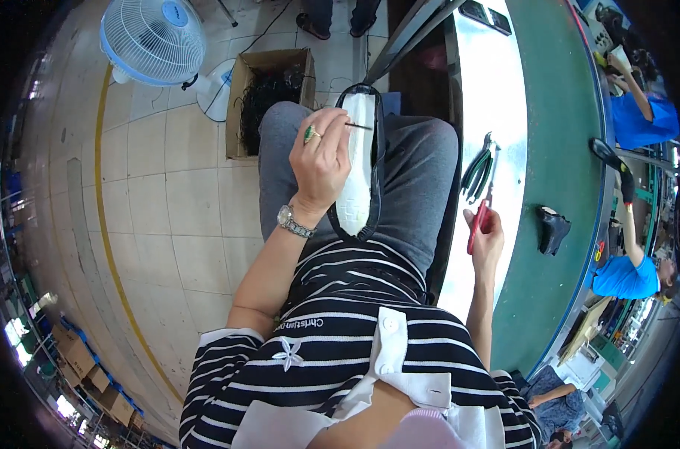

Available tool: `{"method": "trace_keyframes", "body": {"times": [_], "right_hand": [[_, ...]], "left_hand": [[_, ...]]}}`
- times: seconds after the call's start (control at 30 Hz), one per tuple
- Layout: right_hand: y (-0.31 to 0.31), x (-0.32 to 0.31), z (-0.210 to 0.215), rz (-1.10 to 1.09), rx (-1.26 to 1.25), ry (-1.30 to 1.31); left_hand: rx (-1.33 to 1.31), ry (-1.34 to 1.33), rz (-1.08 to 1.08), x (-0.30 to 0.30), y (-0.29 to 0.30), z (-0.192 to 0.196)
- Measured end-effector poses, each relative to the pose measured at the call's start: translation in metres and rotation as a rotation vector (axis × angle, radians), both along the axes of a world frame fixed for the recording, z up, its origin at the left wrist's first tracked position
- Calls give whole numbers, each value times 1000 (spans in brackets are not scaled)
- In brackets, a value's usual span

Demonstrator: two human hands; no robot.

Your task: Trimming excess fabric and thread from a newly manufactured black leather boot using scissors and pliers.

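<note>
In the head view, the person sits with a shoe upper (pixel 359 176) lying lengthwise along the lap, its white inner side facing up and its black rim all round, so the thighs prop it steady under the work. The left hand (pixel 321 161) rests on the white lining, fingers (pixel 331 120) curled shut on a thin dark strand (pixel 361 126) that runs across to the black rim, apparently drawn taut so it stands clear of the fabric.

The right hand (pixel 486 236) is off to the side at the near edge of the desk (pixel 557 150), fingers closed around the red handles of a pair of scissors (pixel 481 213), blades pointing away from the body, near the lap. Green-handled pliers (pixel 478 172) lie just beyond on the desk's pale strip, and a black shoe part (pixel 553 228) sits further in on the green surface. On the floor to the left stand a cardboard box (pixel 269 93) of dark material and a fan (pixel 151 37).
</note>
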State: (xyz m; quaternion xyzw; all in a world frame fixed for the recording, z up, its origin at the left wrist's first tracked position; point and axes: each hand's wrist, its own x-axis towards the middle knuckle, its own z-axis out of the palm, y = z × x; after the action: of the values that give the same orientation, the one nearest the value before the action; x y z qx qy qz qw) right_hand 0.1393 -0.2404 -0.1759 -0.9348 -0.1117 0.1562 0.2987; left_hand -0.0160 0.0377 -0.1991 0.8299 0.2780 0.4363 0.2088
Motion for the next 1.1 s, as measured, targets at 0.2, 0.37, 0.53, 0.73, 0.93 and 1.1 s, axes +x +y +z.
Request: {"method": "trace_keyframes", "body": {"times": [0.2,0.37,0.53,0.73,0.93,1.1], "right_hand": [[-91,50,-73,-44,-429,-299],[-61,55,-60,-10,-467,-280],[2,71,-61,100,-144,-332],[55,104,-95,77,-351,-401],[46,136,-101,153,-250,-225],[48,110,-30,-237,502,461]], "left_hand": [[151,-429,40,0,24,82],[243,-267,166,-18,95,92],[40,397,262,-60,180,-45],[-182,164,-24,-27,80,-20],[299,403,-607,25,3,21],[95,476,-774,89,-2,3]]}}
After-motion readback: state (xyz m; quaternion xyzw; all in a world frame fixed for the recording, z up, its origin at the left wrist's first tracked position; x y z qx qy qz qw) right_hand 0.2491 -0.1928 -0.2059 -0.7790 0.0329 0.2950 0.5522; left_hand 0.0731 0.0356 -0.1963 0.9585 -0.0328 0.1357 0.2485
